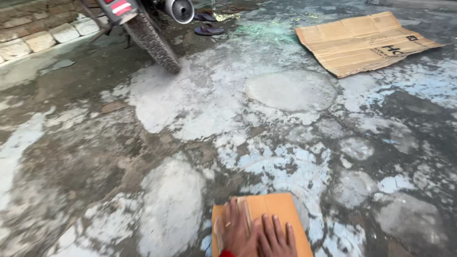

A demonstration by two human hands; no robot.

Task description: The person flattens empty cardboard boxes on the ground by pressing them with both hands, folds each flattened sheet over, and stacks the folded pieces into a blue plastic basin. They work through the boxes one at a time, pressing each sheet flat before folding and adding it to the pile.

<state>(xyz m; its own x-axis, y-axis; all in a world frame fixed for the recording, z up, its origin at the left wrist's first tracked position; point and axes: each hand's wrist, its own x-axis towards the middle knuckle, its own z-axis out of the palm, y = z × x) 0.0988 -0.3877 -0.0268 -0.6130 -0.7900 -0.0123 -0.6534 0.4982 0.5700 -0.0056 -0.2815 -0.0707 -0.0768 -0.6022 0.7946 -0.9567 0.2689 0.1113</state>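
- Left hand flat, fingers spread wide, palm pressing down on orange cardboard piece, looks like it's pinning it to the floor.
- Right hand just beside the left, also open and flat on the same piece, gripping nothing.
- Flattened brown cardboard sheet well ahead and right of hands.
- Motorcycle rear wheel far ahead-left; sandals beyond it.

A small orange-brown cardboard box lies on the ground at bottom centre. A large flattened brown cardboard sheet with black print lies top right.
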